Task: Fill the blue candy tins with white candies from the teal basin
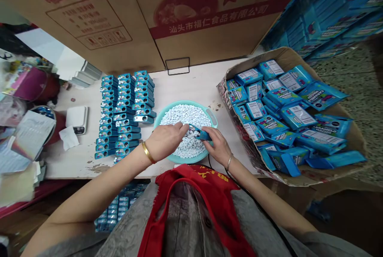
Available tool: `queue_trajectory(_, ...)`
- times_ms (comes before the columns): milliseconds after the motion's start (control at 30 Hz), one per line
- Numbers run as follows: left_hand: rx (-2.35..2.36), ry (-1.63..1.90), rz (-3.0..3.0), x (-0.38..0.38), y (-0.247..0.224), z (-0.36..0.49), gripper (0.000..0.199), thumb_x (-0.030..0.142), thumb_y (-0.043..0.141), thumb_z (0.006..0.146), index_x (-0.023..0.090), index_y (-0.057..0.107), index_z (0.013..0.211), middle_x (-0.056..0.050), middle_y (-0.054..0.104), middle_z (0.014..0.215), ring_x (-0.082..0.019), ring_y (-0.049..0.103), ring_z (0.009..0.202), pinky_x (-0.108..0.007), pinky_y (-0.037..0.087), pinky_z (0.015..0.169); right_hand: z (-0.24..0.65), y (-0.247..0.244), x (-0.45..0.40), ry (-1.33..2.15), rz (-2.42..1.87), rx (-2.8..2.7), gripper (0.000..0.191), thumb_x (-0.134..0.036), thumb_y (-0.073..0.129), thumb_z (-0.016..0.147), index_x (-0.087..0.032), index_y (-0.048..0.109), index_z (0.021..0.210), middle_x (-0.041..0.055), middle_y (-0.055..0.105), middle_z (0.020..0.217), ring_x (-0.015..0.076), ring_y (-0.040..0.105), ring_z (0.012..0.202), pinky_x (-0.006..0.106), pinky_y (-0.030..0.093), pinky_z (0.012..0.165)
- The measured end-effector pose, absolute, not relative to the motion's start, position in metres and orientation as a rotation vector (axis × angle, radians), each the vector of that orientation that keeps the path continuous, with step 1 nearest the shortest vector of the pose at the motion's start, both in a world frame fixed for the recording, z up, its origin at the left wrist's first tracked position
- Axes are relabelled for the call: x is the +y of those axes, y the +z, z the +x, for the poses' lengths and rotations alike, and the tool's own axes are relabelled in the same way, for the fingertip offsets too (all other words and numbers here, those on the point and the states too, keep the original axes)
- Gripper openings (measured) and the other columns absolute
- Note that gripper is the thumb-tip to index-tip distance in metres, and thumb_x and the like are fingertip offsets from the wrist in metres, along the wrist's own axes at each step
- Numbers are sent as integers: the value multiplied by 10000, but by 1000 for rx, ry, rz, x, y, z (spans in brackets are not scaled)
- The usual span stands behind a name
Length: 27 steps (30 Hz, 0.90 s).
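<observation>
A round teal basin [211, 118] full of small white-blue candies [187, 114] sits in front of me. Over it, one small blue box [200, 132] is held tilted between both hands. My right hand [218, 145] is closed around the box's right end. The fingertips of my left hand [167, 139] are pressed together at its left end, where candies show. Several blue boxes [125, 119] stand in three columns left of the basin, with candies showing in their openings. To the right, a cardboard carton [242, 139] holds many blue boxes.
Large cardboard boxes [209, 42] wall off the back, with a wire stand [177, 66] before them. A white scale [77, 119], tissue [69, 138] and buckets are at left. More blue packs are stacked at back right.
</observation>
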<state>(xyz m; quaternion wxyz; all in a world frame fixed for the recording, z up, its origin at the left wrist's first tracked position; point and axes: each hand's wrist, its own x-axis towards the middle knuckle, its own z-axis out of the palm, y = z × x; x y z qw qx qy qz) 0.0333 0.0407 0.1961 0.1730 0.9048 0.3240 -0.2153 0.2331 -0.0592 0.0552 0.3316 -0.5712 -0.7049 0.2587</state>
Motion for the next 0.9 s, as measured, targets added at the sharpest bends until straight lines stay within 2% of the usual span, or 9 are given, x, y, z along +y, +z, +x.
queue_trajectory(167, 940, -644, 2620, 34, 214, 47, 241, 94, 352, 953, 139, 565, 1054, -107, 618, 946, -206, 642, 799, -297, 489, 628, 229, 52, -60, 678, -1489, -1826, 440, -164, 489, 872, -239, 501, 1306, 109, 631, 1214, 275, 577, 1154, 500, 499, 990)
queue_trajectory(267, 959, -564, 2630, 39, 201, 35, 228, 108, 369, 946, 146, 585, 1008, -106, 607, 951, -216, 624, 836, -297, 484, 633, 230, 49, -60, 705, -1506, -1804, 428, -163, 486, 872, -238, 510, 1293, 110, 629, 1207, 271, 574, 1151, 495, 494, 995)
queue_trajectory(367, 1070, -456, 2564, 53, 158, 5, 220, 114, 400, 925, 153, 575, 1052, -106, 583, 1022, -207, 606, 852, -295, 482, 656, 236, 48, -63, 718, -1558, -1731, 405, -176, 497, 868, -234, 520, 1268, 119, 601, 1212, 274, 566, 1156, 493, 486, 1001)
queue_trajectory(500, 1245, -504, 2349, 63, 74, -29, 272, 30, 377, 875, 132, 571, 1036, -125, 558, 1069, -212, 603, 900, -327, 494, 754, 251, 52, -66, 682, -1647, -1597, 359, -228, 529, 866, -224, 537, 1226, 117, 584, 1167, 271, 569, 1109, 474, 490, 967)
queue_trajectory(633, 1143, -373, 2205, 53, 6, -10, 255, 51, 363, 896, 131, 572, 1019, -141, 565, 1095, -248, 586, 1007, -386, 479, 880, 264, 61, -67, 604, -1699, -1574, 315, -250, 552, 874, -215, 547, 1186, 108, 598, 1101, 252, 579, 1047, 429, 493, 920)
queue_trajectory(767, 996, -245, 2163, 41, -25, 31, 315, 30, 450, 827, 143, 568, 1095, -134, 578, 1161, -249, 562, 1086, -381, 454, 963, 270, 66, -67, 550, -1727, -1556, 286, -256, 574, 872, -204, 556, 1152, 98, 606, 1057, 242, 581, 998, 408, 489, 884)
queue_trajectory(900, 933, -123, 2088, 36, -30, 35, 363, 27, 480, 778, 138, 566, 1114, -128, 589, 1167, -239, 560, 1094, -376, 444, 991, 272, 65, -69, 542, -1752, -1496, 298, -292, 601, 862, -199, 550, 1140, 88, 604, 1039, 235, 581, 964, 401, 489, 862)
